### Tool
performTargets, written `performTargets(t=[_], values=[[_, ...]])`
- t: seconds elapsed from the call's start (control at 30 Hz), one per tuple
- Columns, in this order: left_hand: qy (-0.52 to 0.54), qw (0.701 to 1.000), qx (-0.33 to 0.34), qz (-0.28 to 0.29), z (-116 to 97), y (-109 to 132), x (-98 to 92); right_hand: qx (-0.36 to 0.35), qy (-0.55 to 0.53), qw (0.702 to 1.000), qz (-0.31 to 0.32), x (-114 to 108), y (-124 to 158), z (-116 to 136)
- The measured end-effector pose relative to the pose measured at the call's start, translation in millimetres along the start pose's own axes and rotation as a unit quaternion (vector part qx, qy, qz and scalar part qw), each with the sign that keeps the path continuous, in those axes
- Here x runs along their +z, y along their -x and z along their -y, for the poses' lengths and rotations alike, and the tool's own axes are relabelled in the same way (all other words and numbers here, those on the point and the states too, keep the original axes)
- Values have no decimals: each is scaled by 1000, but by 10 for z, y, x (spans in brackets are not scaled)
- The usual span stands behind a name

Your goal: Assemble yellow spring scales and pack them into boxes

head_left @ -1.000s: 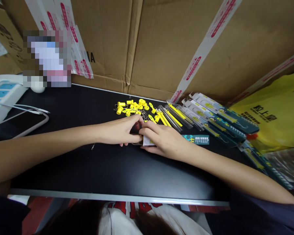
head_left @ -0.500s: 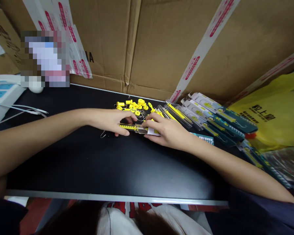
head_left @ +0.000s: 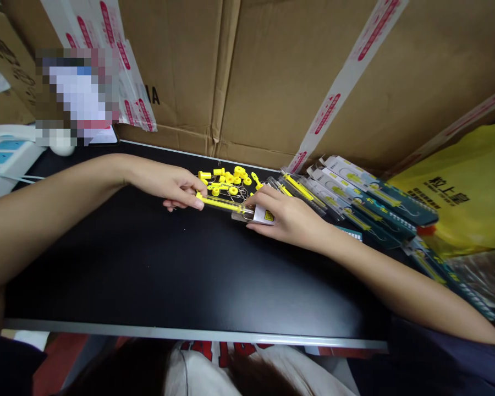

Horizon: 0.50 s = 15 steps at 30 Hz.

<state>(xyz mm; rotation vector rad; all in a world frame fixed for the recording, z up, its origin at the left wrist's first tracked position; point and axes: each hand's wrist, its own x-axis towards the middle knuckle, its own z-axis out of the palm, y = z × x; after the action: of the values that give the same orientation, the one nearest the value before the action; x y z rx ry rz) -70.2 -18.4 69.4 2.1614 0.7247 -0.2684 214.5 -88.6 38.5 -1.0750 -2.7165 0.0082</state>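
My left hand (head_left: 173,187) pinches the left end of a long clear tube with a yellow strip inside (head_left: 223,204). My right hand (head_left: 286,217) grips the tube's right end together with a small white card bearing a yellow mark (head_left: 264,215). The tube lies just above the black table (head_left: 181,264), slanting down to the right. Behind it sits a heap of small yellow plastic parts and wire rings (head_left: 229,180).
Packaged tubes on teal cards (head_left: 355,198) are fanned out at the right, beside a yellow plastic bag (head_left: 457,192). Taped cardboard boxes (head_left: 272,77) wall the back. A white power strip with cables (head_left: 2,159) lies far left. The table's front edge (head_left: 190,331) runs near my body.
Both hands moved back toward the yellow parts and drew apart. The clear tube now shows stretched between them, where a second ago they were bunched over the card.
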Motion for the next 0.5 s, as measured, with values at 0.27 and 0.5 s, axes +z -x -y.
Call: performTargets(t=[0.27, 0.5], values=[[-159, 962, 23, -219, -436, -115, 408, -29, -19, 999, -31, 98, 22, 105], [-255, 916, 23, -309, -524, -216, 647, -34, -49, 997, -58, 63, 38, 96]])
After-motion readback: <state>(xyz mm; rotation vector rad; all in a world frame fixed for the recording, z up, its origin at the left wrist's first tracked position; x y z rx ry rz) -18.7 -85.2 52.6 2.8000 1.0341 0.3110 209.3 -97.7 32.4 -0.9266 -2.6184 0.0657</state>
